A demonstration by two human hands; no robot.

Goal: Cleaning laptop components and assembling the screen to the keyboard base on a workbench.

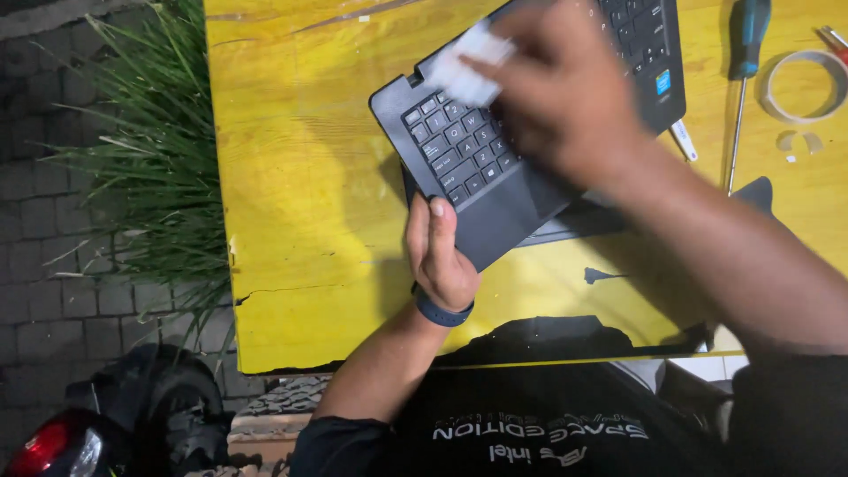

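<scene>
A dark grey laptop base with its keyboard facing up lies tilted on the yellow table. My left hand grips its near corner, thumb on the palm rest. My right hand is blurred over the keyboard and presses a white folded wipe against the upper keys. The right half of the keyboard is hidden by that hand and forearm.
A teal-handled screwdriver lies at the table's right, beside a roll of clear tape and a small white object. Grass and paving lie left of the table edge. A parked motorbike's tail is at the bottom left.
</scene>
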